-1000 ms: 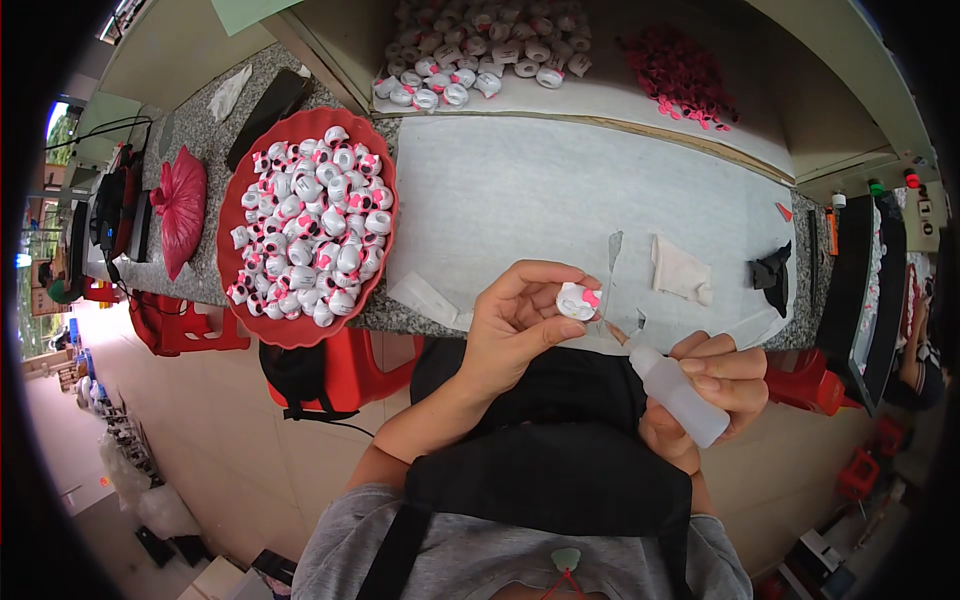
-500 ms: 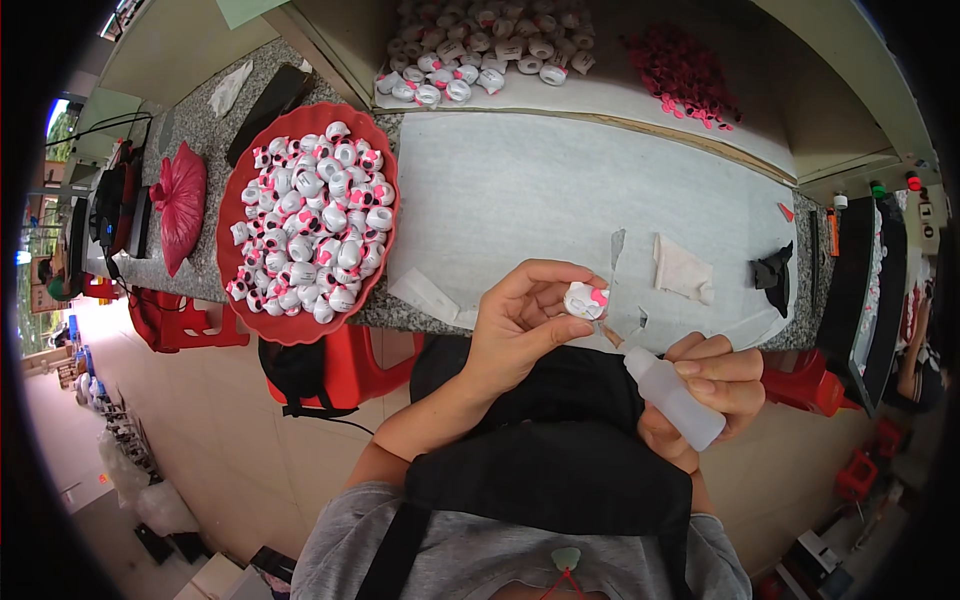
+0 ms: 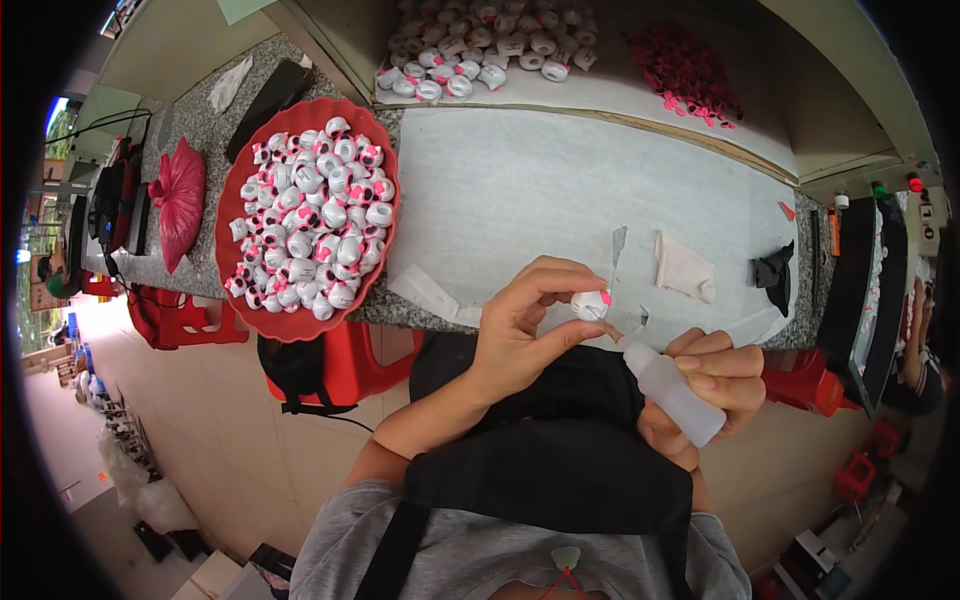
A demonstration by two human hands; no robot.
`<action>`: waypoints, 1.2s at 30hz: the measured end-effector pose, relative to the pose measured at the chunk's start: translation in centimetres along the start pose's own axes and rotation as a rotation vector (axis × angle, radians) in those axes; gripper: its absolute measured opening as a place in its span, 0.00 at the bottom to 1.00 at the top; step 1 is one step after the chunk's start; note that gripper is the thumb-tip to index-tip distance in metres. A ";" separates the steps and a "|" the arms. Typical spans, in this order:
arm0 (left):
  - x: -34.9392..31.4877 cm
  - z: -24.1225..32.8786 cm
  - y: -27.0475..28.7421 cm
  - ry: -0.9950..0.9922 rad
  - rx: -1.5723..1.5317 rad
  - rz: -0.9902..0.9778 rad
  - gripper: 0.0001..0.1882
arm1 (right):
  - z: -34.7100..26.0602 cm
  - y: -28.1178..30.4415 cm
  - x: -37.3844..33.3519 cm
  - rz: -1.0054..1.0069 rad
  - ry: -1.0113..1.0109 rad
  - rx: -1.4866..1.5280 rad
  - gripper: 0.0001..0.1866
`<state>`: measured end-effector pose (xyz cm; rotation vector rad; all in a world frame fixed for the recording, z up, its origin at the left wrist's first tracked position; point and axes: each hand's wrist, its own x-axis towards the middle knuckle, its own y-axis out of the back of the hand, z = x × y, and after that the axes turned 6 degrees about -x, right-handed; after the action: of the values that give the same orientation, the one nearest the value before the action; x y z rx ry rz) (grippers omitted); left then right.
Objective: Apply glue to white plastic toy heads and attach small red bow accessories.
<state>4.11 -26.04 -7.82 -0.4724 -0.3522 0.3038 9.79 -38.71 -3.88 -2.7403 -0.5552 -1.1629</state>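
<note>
Between thumb and fingers, my left hand (image 3: 530,320) pinches a small white cat-head figurine (image 3: 590,305) with a bit of pink on it. My right hand (image 3: 715,385) is wrapped round a translucent white squeeze bottle (image 3: 672,390), tilted so its thin nozzle (image 3: 612,332) meets or nearly meets the lower edge of the figurine; whether they touch I cannot tell. Left of my hands, a red scalloped tray (image 3: 388,200) holds a heap of similar white figurines (image 3: 310,220) with pink and black parts.
White paper (image 3: 500,190) covers the worktop, bearing a folded cloth (image 3: 683,268) and a black scrap (image 3: 773,268). On the shelf behind lie more white figurines (image 3: 500,50) and a pile of small pink pieces (image 3: 685,75). A pink bag (image 3: 180,205) sits at far left. Red stools (image 3: 330,370) stand below.
The figurine has turned in my left fingers, so less pink shows and its plain white side faces up. The bottle's nozzle is nearer to its lower edge.
</note>
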 end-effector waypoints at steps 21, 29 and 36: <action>0.9 1.6 2.1 -0.082 0.061 0.213 0.17 | 4.8 3.8 5.0 -0.069 -0.332 -0.068 0.12; 0.4 1.7 1.8 -0.039 0.032 0.263 0.17 | 15.5 4.4 11.3 -0.294 -0.414 -0.581 0.11; 0.7 1.3 2.2 -0.050 0.084 0.280 0.19 | 16.2 3.2 12.5 -0.468 -0.184 -1.000 0.12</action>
<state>3.80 -23.40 -7.63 -0.4323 -0.3201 0.6011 29.84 -34.17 -6.19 -3.7165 -0.8454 -1.6340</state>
